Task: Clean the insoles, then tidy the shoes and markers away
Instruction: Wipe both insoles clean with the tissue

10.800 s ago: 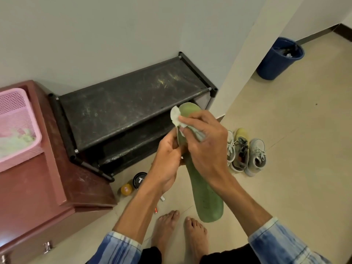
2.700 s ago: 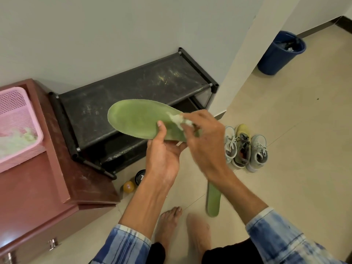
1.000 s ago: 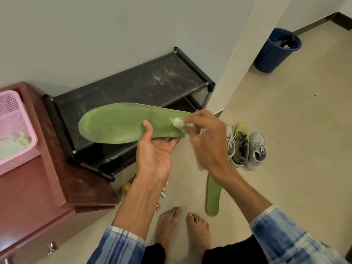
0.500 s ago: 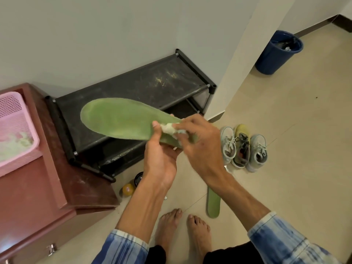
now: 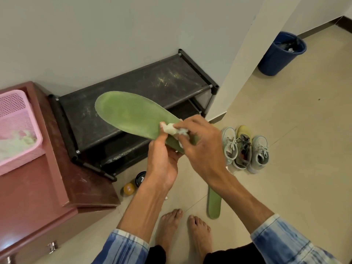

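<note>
The left hand (image 5: pixel 162 159) is gripping a green insole (image 5: pixel 133 117) (thumb on top). The right hand (image 5: pixel 202 147) is pinching a white wipe (image 5: pixel 174 129) against it.

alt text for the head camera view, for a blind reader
A person's left hand holds a green insole while the right hand presses a white wipe on it. A second insole, three shoes and a shoe rack sit on the floor.

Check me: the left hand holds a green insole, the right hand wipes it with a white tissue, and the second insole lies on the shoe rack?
Not quite. The head view shows the second insole on the floor by the bare feet, not on the shoe rack. The left hand holds the green insole and the right hand wipes it with the white tissue.
</note>
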